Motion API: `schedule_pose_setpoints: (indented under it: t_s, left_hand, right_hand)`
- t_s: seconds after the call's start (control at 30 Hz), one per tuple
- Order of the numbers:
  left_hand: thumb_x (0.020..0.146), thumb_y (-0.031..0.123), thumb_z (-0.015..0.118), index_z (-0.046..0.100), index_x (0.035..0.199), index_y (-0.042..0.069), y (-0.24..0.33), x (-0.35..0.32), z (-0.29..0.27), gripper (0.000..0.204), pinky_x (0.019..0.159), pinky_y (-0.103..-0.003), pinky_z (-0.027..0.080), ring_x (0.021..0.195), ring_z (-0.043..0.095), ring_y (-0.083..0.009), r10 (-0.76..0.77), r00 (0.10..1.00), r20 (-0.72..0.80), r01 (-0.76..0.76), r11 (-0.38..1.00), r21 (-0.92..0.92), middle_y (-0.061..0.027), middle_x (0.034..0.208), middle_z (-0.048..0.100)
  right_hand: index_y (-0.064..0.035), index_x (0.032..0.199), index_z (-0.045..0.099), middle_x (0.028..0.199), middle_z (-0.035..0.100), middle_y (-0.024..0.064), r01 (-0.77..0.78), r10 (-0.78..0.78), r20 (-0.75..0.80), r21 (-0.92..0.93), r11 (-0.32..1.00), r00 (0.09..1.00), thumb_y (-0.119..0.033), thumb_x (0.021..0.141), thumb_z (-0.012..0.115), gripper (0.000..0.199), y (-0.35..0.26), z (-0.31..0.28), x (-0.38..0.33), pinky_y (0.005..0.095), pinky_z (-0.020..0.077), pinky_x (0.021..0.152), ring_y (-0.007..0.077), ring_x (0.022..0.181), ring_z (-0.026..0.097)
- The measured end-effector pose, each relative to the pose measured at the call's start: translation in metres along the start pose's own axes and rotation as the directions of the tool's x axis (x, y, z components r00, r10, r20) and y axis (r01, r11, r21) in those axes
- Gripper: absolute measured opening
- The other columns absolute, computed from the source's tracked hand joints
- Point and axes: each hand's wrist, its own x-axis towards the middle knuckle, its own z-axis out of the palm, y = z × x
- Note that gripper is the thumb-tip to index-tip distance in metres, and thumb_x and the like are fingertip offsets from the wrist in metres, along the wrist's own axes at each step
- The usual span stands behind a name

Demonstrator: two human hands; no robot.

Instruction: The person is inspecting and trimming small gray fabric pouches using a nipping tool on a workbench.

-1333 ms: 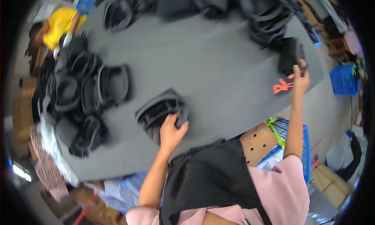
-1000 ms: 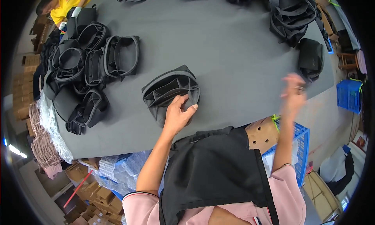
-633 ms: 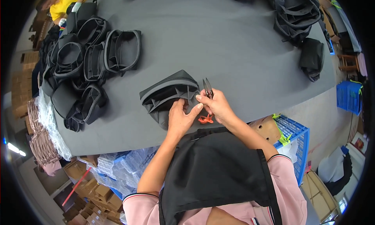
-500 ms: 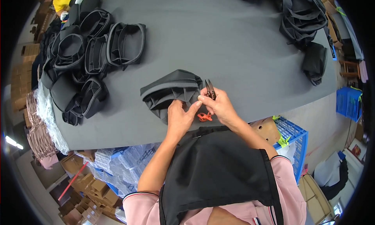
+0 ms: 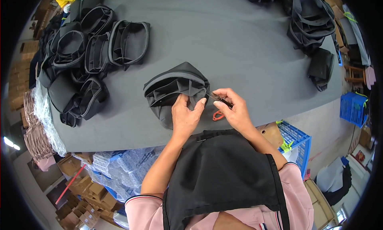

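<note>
Blk fabric pouch (image 5: 175,75) w/ grey-trimmed mouth, near side of grey table (image 5: 207,38). Left hand (image 5: 186,117) partly in mouth, can't tell grip. Right hand (image 5: 236,112): fingers holding small blk metal snips (image 5: 222,100), orange cord loop (image 5: 218,116) beside.

Table (image 5: 223,38): grey surface, rounded in this wide view. Floor (image 5: 327,120): pale, exposed to the right of the table. Wooden stool (image 5: 354,73) and blue crate (image 5: 353,109): right of the table. Stacked cartons (image 5: 18,84): left of the table. Lamp (image 5: 11,143): lit, white, left of the table, well apart.
</note>
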Motion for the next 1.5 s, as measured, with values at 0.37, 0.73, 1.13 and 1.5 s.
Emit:
schedule_pose_setpoints:
  t_s: [0.37,0.73,1.13,1.5]
  left_hand:
    - [0.071,0.016,0.069,0.057,0.086,-0.003,-0.001,0.0,0.0,0.027,0.06,-0.034,0.042,0.064,0.052,-0.027,-0.043,0.999,0.028,0.041,0.998,0.053,-0.0144,0.077,0.057]
    - [0.07,0.017,0.071,0.052,0.076,-0.005,-0.006,0.001,0.002,0.03,0.057,-0.034,0.04,0.059,0.047,-0.0255,-0.066,0.998,0.004,0.066,0.997,0.025,-0.014,0.071,0.052]
    - [0.07,0.02,0.072,0.051,0.074,-0.005,-0.013,0.001,0.005,0.033,0.055,-0.035,0.039,0.058,0.046,-0.0266,0.0,1.0,-0.026,0.0,1.0,-0.007,-0.0149,0.068,0.05]
    - [0.077,0.03,0.068,0.052,0.073,-0.006,-0.01,0.01,-0.001,0.039,0.054,-0.033,0.038,0.059,0.046,-0.0209,-0.069,0.996,0.054,0.07,0.997,-0.02,-0.0135,0.066,0.051]
  right_hand:
    - [-0.0068,0.095,0.061,0.078,0.058,0.0045,0.332,-0.435,-0.015,-0.622,0.709,0.901,-0.006,0.073,0.067,0.023,-0.018,0.005,-0.001,0.0296,0.0446,0.056,0.0213,0.06,0.057]
    - [-0.0085,0.094,0.059,0.077,0.055,0.0023,0.338,-0.488,-0.006,-0.714,0.613,0.873,-0.009,0.073,0.067,0.023,-0.03,0.002,-0.007,0.0333,0.0435,0.054,0.0223,0.059,0.056]
    - [-0.0076,0.091,0.058,0.077,0.054,0.0027,0.336,-0.438,0.113,-0.814,0.473,0.892,-0.009,0.071,0.068,0.022,-0.04,0.004,-0.001,0.0331,0.0457,0.055,0.0196,0.061,0.059]
    - [-0.0078,0.09,0.061,0.076,0.057,0.0043,0.256,-0.341,0.02,-0.7,0.666,0.94,-0.008,0.073,0.066,0.018,-0.035,0.0,0.009,0.0303,0.0433,0.051,0.0215,0.057,0.057]
